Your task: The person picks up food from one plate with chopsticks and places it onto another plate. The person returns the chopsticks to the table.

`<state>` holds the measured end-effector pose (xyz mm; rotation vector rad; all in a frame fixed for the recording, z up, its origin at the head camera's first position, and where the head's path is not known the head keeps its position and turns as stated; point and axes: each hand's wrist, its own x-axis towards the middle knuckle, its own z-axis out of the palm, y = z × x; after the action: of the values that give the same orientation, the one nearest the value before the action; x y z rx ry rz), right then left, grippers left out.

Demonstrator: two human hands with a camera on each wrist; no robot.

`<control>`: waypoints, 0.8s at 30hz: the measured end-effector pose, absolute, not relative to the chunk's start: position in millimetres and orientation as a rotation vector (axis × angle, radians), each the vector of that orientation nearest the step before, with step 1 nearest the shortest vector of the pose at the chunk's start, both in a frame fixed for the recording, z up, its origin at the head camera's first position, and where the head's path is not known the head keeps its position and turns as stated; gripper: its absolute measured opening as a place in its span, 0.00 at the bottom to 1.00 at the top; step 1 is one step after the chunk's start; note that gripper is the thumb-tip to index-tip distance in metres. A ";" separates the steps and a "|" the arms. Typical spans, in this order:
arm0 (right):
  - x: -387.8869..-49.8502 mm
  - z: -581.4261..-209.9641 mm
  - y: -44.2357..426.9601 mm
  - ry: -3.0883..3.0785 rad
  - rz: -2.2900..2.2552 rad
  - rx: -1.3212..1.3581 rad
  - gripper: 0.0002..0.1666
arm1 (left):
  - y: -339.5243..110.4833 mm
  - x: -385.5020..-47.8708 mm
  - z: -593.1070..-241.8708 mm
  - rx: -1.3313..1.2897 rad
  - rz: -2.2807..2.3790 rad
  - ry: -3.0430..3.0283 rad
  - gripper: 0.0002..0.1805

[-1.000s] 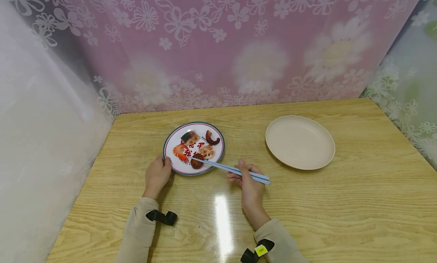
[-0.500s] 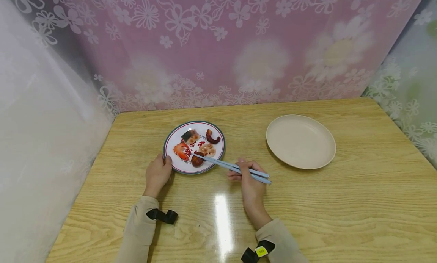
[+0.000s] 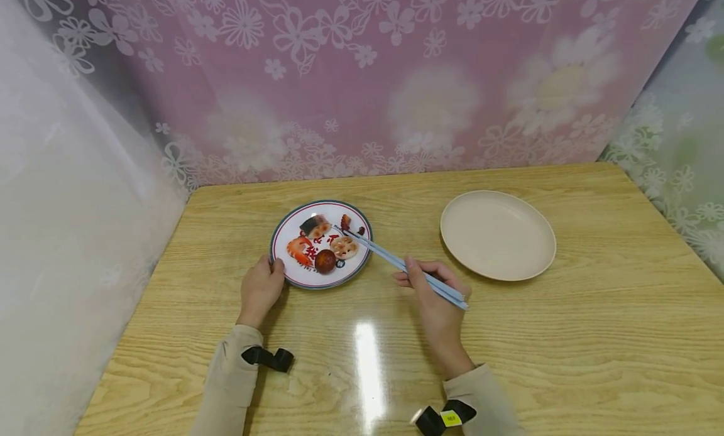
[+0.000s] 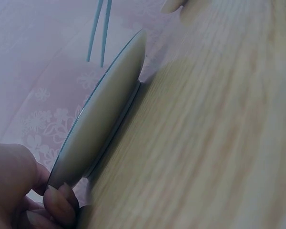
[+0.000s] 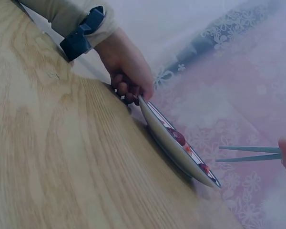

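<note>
My left hand (image 3: 261,291) pinches the near-left rim of a white plate (image 3: 283,238) with blue and red edge lines. A pair of light-blue chopsticks (image 3: 396,262) is held in my right hand (image 3: 438,298), right of that plate. Their tips are slightly apart above the plate, in front of a dark red curled tentacle piece (image 3: 345,222), partly hiding it. Also on the plate lie an orange shrimp (image 3: 300,251), a brown round piece (image 3: 325,261), a lotus root slice (image 3: 344,247) and a dark-edged piece (image 3: 315,226). In the right wrist view, the chopsticks (image 5: 250,153) grip nothing.
A plain beige plate (image 3: 498,235) stands on the wooden table (image 3: 537,348), to the right. Behind the table hangs a pink floral curtain (image 3: 339,109). Black wrist cameras sit on both sleeves.
My right hand has moved right, taking the chopstick tips from over the brown round piece up and right to the tentacle. My left hand keeps its place on the rim.
</note>
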<state>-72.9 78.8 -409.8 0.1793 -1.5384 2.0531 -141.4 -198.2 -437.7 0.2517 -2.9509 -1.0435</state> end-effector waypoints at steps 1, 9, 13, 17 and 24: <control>-72.7 -409.9 80.9 -1.533 2.044 0.203 0.08 | -198.2 -141.4 -437.7 0.249 -1.032 -2.950 0.15; -68.1 -410.3 93.1 -1.579 1.990 0.234 0.10 | -196.5 -140.8 -436.9 0.246 -1.015 -2.942 0.16; -66.5 -408.1 109.9 -1.667 1.745 0.343 0.08 | -196.0 -140.6 -437.9 0.247 -1.038 -2.939 0.16; -71.0 -407.8 130.4 -1.819 1.166 0.552 0.08 | -196.8 -140.9 -437.9 0.261 -1.040 -2.924 0.15; -71.5 -410.5 155.8 -2.050 0.474 0.912 0.22 | -197.4 -140.9 -437.4 0.266 -1.044 -2.939 0.16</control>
<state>-71.5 155.8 -410.5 0.9121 -2.0499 0.4741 -140.9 -197.4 -437.4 0.2663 -2.9387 -1.0437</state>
